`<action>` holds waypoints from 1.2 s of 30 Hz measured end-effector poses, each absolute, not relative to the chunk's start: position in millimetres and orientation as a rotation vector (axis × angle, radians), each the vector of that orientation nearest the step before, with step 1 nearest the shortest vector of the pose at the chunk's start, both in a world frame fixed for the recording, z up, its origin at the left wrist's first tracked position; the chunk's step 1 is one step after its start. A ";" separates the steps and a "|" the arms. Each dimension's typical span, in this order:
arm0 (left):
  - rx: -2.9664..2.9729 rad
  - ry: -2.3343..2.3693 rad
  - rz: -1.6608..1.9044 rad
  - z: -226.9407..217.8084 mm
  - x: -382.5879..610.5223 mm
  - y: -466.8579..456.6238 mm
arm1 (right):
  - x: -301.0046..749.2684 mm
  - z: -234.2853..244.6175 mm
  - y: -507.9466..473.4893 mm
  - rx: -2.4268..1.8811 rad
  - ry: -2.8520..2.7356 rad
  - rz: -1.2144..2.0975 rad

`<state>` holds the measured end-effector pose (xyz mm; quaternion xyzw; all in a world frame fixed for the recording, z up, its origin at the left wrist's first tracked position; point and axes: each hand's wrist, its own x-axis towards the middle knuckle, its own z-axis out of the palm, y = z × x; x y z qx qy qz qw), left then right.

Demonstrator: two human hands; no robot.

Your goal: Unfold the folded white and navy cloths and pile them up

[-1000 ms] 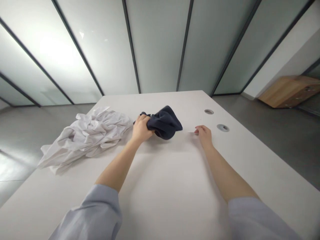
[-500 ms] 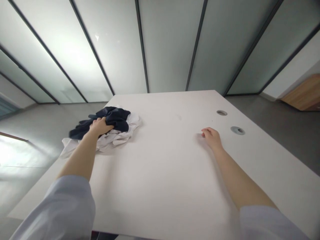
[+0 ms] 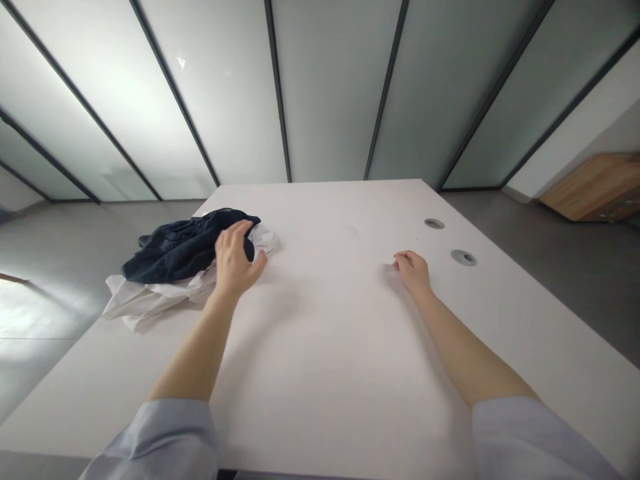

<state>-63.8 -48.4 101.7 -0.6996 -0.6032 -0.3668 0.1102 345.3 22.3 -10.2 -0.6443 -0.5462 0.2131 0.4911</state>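
My left hand is raised at the right side of a clothes pile, thumb and fingers spread apart with nothing between them. Dark navy cloth, crumpled and apparently a garment, lies on top of the pile. Beneath it, white crumpled cloth sticks out toward the front and at the right end. My left hand hides part of both. On the bare tabletop to the right, my right hand rests with its fingers curled closed; nothing shows sticking out of them.
The white table has two round cable holes near its right edge, one open hole and one with a grey cover. Frosted glass panels stand behind it. A wooden cabinet is at the far right.
My left hand has let go of the navy cloth, moved right and opened. The navy cloth lies more spread out, and the white cloth reaches farther left and forward. My right hand stays closed.
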 end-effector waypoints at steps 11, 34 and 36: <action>-2.381 -1.898 -0.917 3.4 28.3 12.7 | 290.1 -1.3 26.6 -1.368 -1.950 0.106; -2.415 -2.023 -0.089 -5.3 22.3 9.2 | 279.1 -5.1 10.6 -1.955 -2.371 0.144; -2.419 -2.044 -0.022 -4.8 23.8 8.7 | 277.0 -5.1 9.9 -1.991 -2.404 0.183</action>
